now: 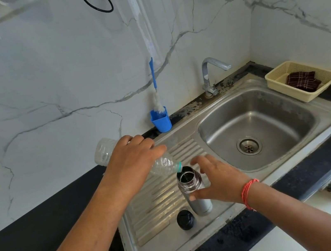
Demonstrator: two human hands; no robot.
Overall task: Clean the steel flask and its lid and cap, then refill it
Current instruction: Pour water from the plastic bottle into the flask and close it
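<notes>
Black cap (pixel 185 219) near drainboard (pixel 151 205) front edge

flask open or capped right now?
Open: flask mouth bare, bottle pouring in; black cap sits beside it on the drainboard.

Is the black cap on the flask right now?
No, the black cap stands on the drainboard beside the open steel flask.

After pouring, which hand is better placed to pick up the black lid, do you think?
Probably right: the right hand holds the steel flask beside the black lid; the left hand grips the tilted bottle.
</notes>
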